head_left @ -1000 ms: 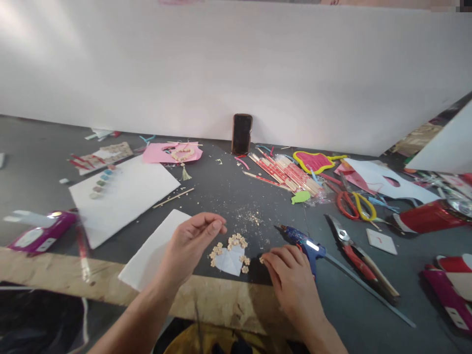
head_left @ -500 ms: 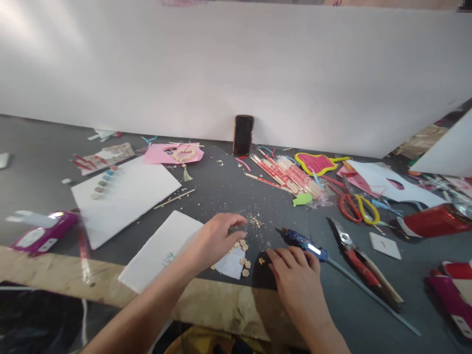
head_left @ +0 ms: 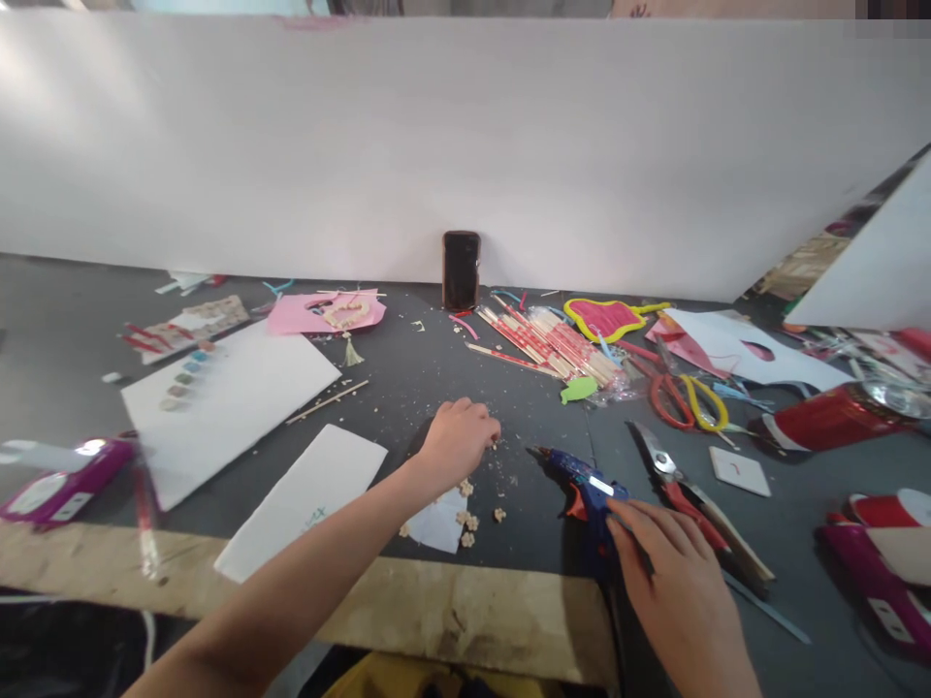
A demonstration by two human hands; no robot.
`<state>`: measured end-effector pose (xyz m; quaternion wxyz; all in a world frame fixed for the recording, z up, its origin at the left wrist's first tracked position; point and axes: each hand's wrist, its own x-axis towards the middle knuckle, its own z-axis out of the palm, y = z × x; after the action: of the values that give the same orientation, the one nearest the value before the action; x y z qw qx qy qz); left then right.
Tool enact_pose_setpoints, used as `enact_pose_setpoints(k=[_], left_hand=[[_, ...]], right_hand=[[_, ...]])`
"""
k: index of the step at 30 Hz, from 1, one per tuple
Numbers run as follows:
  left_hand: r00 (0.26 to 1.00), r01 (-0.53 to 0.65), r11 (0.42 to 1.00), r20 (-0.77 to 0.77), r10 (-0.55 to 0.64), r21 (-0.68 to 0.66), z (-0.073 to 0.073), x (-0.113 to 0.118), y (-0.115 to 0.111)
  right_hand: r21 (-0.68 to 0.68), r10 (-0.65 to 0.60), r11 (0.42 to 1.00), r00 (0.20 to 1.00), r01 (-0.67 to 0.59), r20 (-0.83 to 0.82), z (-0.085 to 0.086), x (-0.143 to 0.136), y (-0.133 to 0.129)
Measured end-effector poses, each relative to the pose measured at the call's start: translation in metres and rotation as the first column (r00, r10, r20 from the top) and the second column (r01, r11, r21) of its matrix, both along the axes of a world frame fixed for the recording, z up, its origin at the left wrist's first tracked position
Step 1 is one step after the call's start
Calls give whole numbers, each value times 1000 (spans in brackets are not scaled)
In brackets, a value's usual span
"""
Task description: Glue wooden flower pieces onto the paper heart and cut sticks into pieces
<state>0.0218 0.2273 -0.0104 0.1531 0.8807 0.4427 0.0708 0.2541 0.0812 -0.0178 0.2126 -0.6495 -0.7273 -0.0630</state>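
Note:
My left hand reaches over the crumb-strewn dark tabletop, its fingers bent and pinched together. A tiny pale bit shows at the fingertips, too small to name. Below it lies a scrap of white paper with several small wooden flower pieces at its edge. One more flower piece sits apart to the right. My right hand is beside a blue glue gun with an orange trigger; its fingertips touch the back of the gun, fingers and thumb apart. The gun lies on its side.
A phone leans against the white board behind. Packed sticks, scissors, pruning shears and a red can lie to the right. White sheets, pink paper and a purple tool are left.
My left hand has moved up and to the right from the flower pieces, its fingers closing. My right hand has moved right, from in front of the glue gun to its rear, uncovering the handle.

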Motion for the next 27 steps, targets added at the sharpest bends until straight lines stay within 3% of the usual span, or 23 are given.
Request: enact_pose_setpoints(k=[4, 7, 12, 17, 20, 24, 26, 27], left_hand=[[1000, -1, 1000, 30, 1, 0, 2, 0, 0], [994, -43, 999, 101, 45, -26, 7, -4, -3], [961, -118, 985, 237, 146, -126, 19, -14, -20], [813, -164, 910, 470, 343, -380, 21, -15, -42], [738, -157, 877, 536, 410, -454, 20, -13, -51], [657, -125, 820, 572, 490, -558, 20, -16, -58], [612, -92, 778, 581, 536, -621, 20, -18, -60], [585, -70, 752, 583, 564, -656, 20, -19, -61]], right_hand=[[4, -56, 998, 994, 56, 96, -8, 16, -7], [-75, -80, 993, 986, 91, 145, -17, 24, -10], [-111, -75, 990, 995, 82, 68, -18, 24, -9], [-198, -193, 962, 981, 187, -7, -7, -8, -2], [-225, -239, 948, 970, 225, -36, -5, -25, 7], [-364, -406, 878, 887, 311, -222, -7, -25, 14], [-420, -450, 868, 777, 265, -439, -7, -23, 13], [-439, -455, 873, 675, 210, -581, -6, -23, 12]])
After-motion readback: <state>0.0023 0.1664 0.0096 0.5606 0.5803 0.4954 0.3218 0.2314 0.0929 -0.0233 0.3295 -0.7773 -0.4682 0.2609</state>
